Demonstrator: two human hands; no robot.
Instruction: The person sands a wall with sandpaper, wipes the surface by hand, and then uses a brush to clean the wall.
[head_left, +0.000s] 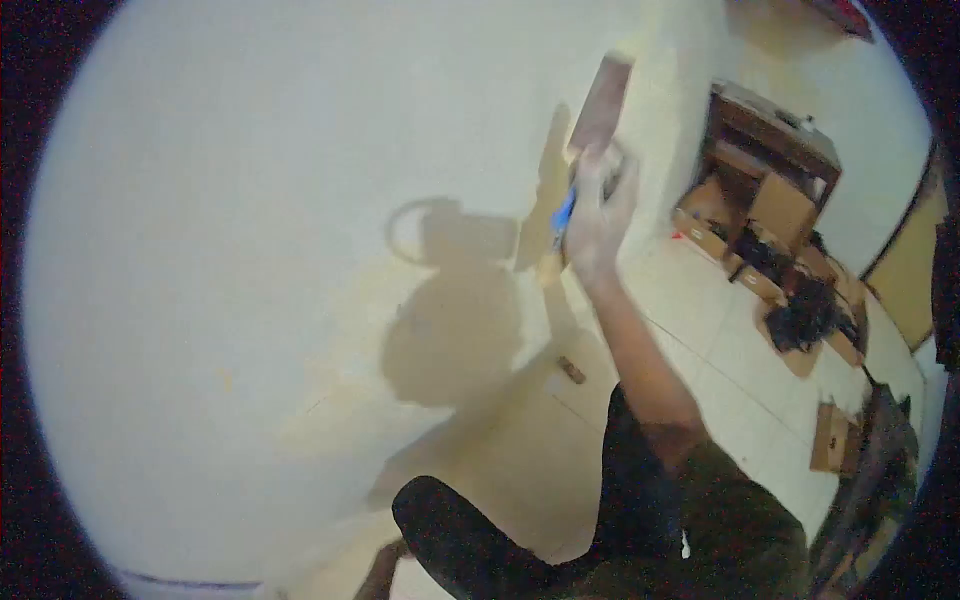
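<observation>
My right hand (600, 210) is raised close to the pale wall, its fingers closed around a scraper (603, 105). The scraper has a flat, rectangular, brownish-grey blade pointing up, and a blue part of its handle (563, 215) shows beside the palm. Motion blurs the hand and tool. Shadows of the blade, arm and my head fall on the wall (250, 230) to the left. My left hand does not show; a bit of a bare limb (380, 570) is visible beside my dark-trousered knee (435, 500).
A small brown block (571, 370) lies on the tiled floor (690, 350) near the wall. Farther right are a wooden cabinet (770, 135), open cardboard boxes (780, 210) with dark items, and another box (832, 438).
</observation>
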